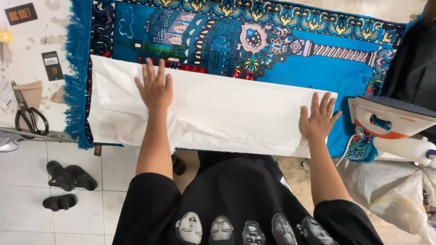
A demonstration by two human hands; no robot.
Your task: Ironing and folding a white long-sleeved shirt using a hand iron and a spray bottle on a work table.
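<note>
Left hand [155, 89] flat, fingers spread wide, pressing on folded white cloth [218, 109]; right hand [318, 119] likewise splayed open on cloth's right end. Cloth lying lengthwise across blue patterned rug [318, 68] covering table [27, 50]. Steam iron [388, 119] upright just right of right hand. Black scissors [28, 113] at table's left edge.

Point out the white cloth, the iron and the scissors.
white cloth [227, 106], head view, middle of the fabric.
iron [390, 119], head view, on its body by the handle.
scissors [28, 115], head view, on the black handles.
</note>
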